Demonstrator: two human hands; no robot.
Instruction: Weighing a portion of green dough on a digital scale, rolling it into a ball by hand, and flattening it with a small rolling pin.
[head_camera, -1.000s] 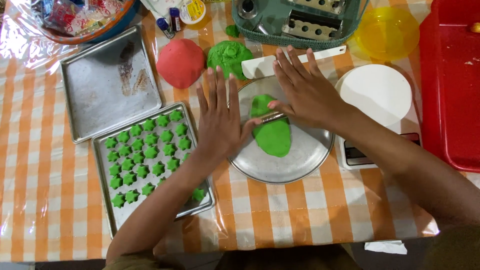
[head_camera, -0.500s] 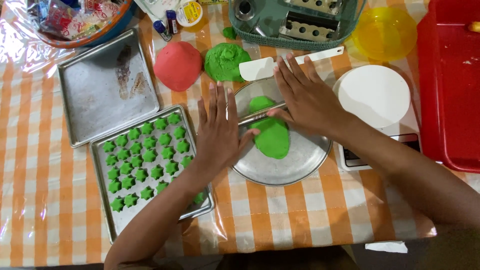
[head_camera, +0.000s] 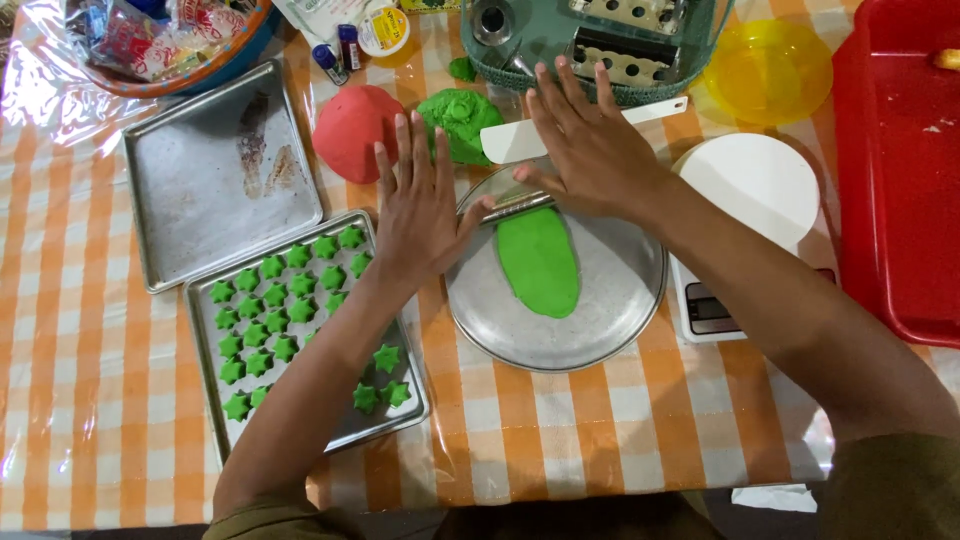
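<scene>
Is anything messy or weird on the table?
A little. The empty tray has brown smears near its top middle, and a small green dough scrap lies loose beside the basket. The star shapes sit in tidy rows, and nothing looks spilled.

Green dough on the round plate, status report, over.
Both hands flat, left hand and right hand, on a metal rolling pin. Green dough flattened on round metal plate. Nothing obstructing.

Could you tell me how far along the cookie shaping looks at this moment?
Done: green stars fill most of one tray. In hand: left hand and right hand press a metal rod on green dough. Left: the second tray, red dough and another green lump.
</scene>
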